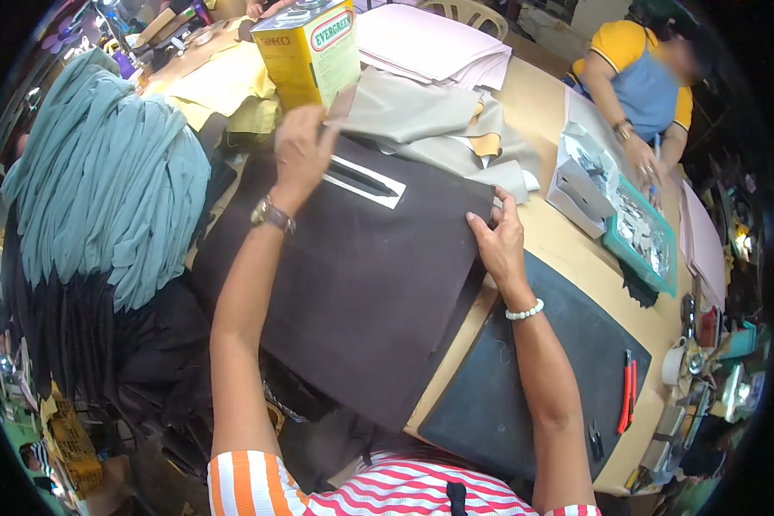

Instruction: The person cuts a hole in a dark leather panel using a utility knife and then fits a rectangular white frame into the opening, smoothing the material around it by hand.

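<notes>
A large dark brown fabric panel (344, 284) lies before me, its lower part hanging past the table's near edge. Near its far side is a white-edged slot with a black strip (361, 178), perhaps a zipper. My right hand (503, 236) pinches the panel's far right corner between thumb and fingers. Over the panel's far left part, my left hand (305, 146) is closed, slightly blurred. A small brownish flap (342, 105) shows beside its fingertips; whether it is gripped is unclear.
Teal cloth (112, 181) is heaped at left. A yellow can (310, 56), grey sheets (413, 107) and pink sheets (430, 39) lie beyond. At right are a dark cutting mat (550, 378), a red cutter (627, 391), a teal basket (649, 241) and a co-worker (636, 82).
</notes>
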Motion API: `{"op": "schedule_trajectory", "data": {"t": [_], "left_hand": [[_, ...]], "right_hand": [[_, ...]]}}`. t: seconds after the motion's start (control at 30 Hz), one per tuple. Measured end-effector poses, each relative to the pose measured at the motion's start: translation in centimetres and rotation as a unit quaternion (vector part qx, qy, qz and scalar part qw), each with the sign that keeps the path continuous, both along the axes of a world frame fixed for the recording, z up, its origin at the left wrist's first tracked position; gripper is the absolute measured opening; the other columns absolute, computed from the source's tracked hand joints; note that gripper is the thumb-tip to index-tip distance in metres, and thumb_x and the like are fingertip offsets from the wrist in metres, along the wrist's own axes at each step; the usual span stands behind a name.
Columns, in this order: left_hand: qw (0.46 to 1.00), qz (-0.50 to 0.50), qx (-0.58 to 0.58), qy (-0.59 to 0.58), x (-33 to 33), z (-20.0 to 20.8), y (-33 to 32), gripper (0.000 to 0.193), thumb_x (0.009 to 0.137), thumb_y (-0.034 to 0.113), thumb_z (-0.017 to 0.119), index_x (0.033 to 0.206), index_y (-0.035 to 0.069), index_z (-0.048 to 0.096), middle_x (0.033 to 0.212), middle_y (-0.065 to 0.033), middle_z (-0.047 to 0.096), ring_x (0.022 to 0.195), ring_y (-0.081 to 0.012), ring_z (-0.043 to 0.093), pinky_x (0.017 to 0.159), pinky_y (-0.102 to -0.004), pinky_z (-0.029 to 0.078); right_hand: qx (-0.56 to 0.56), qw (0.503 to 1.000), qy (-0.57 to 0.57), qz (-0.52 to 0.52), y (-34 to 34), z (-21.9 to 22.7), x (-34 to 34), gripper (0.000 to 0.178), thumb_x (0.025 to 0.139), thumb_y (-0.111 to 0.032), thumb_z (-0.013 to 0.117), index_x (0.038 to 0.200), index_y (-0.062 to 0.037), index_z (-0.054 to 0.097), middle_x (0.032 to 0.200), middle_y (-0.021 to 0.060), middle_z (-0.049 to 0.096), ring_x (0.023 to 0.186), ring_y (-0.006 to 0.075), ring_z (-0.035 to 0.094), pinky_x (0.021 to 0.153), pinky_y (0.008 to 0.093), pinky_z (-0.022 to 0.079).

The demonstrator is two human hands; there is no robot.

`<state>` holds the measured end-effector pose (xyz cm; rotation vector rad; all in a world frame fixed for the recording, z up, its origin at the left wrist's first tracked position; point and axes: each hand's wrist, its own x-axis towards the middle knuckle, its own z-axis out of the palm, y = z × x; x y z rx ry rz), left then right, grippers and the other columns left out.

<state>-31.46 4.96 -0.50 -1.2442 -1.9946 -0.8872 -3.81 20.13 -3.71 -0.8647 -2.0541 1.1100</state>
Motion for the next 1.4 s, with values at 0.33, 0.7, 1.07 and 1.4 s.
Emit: {"op": "schedule_trajectory", "data": {"t": [0.33,0.7,1.07,1.4], "left_hand": [[0.953,-0.031,-0.276,-0.125,7.2,-2.5,1.0,0.062,0.087,0.055,0.05,0.123,0.006,0.057,0.132,-0.0149,0.05,0.13,-0.0356,0.036,0.105,-0.0671,0.014],[0.936,0.084,-0.283,-0.191,11.1,-2.1,3.9,0.073,0.078,0.063,0.056,0.123,0.006,0.058,0.137,-0.0176,0.046,0.135,-0.037,0.027,0.104,-0.069,0.009],[0.96,0.101,-0.223,-0.137,11.5,-3.3,3.3,0.071,0.071,0.062,0.064,0.116,0.007,0.063,0.126,-0.0134,0.055,0.13,-0.0344,0.035,0.102,-0.0703,0.012],[0.951,0.12,-0.276,-0.07,12.1,-3.7,4.7,0.072,0.078,0.068,0.052,0.123,0.012,0.059,0.132,-0.0097,0.052,0.132,-0.0315,0.037,0.102,-0.0663,0.019]], "right_hand": [[-0.115,0.984,0.034,0.13,2.8,0.4,3.2,0.058,0.078,-0.004,0.05,0.135,0.0008,0.039,0.11,0.0216,0.061,0.103,0.0254,0.061,0.095,0.0331,0.044],[0.189,0.945,-0.261,0.055,3.4,3.8,4.3,0.065,0.076,0.001,0.06,0.136,-0.0129,0.039,0.099,0.019,0.067,0.093,0.0369,0.064,0.086,0.0434,0.048],[0.075,0.993,-0.07,0.057,2.8,8.2,5.4,0.072,0.075,-0.001,0.065,0.14,-0.0134,0.035,0.102,0.0163,0.068,0.091,0.0297,0.066,0.085,0.0379,0.049],[0.238,0.941,-0.241,-0.015,2.1,0.4,4.7,0.075,0.076,-0.022,0.072,0.14,-0.0064,0.035,0.122,0.0195,0.056,0.118,0.0354,0.049,0.103,0.0432,0.034]]}}
